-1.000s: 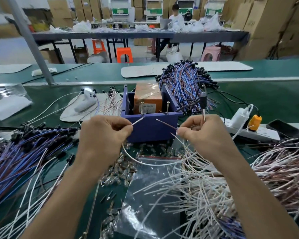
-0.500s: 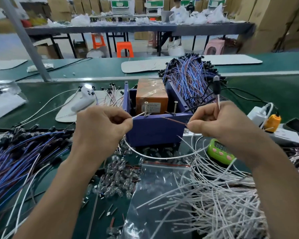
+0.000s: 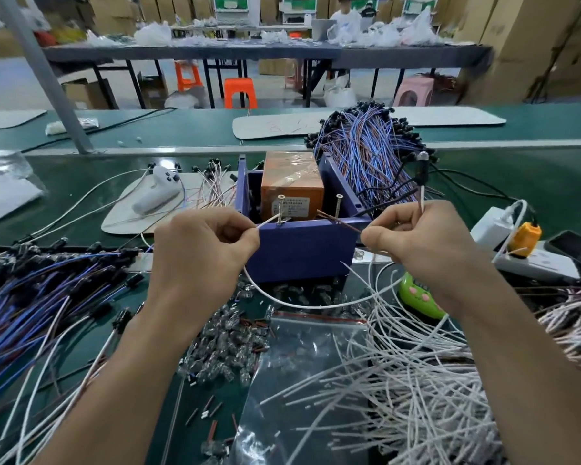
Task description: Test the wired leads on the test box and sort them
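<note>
My left hand (image 3: 202,250) pinches the lead (image 3: 316,306), white end at the test box (image 3: 302,253) left screw (image 3: 281,209); my right hand (image 3: 423,243) pinches its brown end by the right screw (image 3: 338,206). Light, floppy wire; I'd grip near the tips.

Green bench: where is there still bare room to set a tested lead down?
Bare green lies right of the upright wire bundle, behind the power strip, and on the far belt between the white pads. Before the test box it is crowded: bulbs, plastic bag, white leads.
</note>
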`<move>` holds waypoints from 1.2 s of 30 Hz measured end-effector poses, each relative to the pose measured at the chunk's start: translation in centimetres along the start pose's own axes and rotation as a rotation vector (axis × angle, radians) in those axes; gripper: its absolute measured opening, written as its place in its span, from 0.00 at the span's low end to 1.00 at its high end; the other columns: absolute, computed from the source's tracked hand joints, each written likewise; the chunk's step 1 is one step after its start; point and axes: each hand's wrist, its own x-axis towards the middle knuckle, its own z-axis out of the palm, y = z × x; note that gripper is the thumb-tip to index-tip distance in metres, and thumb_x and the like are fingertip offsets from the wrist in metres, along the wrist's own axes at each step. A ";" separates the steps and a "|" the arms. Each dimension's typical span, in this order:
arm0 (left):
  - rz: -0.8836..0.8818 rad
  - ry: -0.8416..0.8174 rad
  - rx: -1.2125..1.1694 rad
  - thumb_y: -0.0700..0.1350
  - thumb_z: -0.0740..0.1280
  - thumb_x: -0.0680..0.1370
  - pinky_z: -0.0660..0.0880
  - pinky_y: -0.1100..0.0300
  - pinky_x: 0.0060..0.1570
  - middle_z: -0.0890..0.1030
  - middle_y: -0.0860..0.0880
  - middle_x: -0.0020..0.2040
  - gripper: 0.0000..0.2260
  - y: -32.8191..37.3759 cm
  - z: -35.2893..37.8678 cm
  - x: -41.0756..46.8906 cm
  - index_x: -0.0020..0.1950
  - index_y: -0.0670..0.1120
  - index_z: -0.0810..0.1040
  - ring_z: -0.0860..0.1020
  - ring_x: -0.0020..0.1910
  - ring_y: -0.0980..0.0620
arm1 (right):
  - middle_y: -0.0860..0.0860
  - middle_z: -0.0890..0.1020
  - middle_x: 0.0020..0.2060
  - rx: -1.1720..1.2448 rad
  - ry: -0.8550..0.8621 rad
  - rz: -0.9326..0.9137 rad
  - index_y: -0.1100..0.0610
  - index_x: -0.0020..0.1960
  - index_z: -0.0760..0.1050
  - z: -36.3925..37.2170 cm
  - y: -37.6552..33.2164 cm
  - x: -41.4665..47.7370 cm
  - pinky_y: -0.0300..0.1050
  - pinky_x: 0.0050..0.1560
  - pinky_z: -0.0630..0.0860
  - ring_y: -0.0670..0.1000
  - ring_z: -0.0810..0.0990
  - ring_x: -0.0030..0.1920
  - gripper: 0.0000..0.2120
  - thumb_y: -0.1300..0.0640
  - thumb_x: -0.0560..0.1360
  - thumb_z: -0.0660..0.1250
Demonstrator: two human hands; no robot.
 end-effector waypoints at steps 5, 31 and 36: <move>-0.015 0.016 0.015 0.45 0.77 0.72 0.73 0.74 0.33 0.81 0.66 0.32 0.10 -0.1 0.1 0.0 0.35 0.59 0.83 0.80 0.31 0.63 | 0.52 0.70 0.22 -0.042 0.052 -0.009 0.56 0.36 0.84 -0.2 0.0 0.1 0.41 0.30 0.66 0.51 0.64 0.26 0.06 0.61 0.70 0.77; 0.053 -0.415 0.243 0.58 0.75 0.74 0.71 0.63 0.31 0.80 0.64 0.29 0.06 4.3 -1.4 -0.8 0.38 0.60 0.86 0.78 0.31 0.62 | 0.54 0.77 0.28 -0.038 -0.493 0.119 0.60 0.46 0.86 -3.8 -2.8 -3.3 0.36 0.30 0.66 0.48 0.71 0.28 0.16 0.57 0.84 0.63; 0.040 -0.541 -0.171 0.69 0.68 0.73 0.78 0.67 0.38 0.84 0.69 0.40 0.11 7.2 -0.9 -2.2 0.46 0.67 0.85 0.82 0.41 0.68 | 0.70 0.82 0.44 0.345 -0.417 0.053 0.63 0.48 0.85 -3.8 -3.0 -6.9 0.51 0.42 0.69 0.63 0.75 0.44 0.26 0.46 0.84 0.56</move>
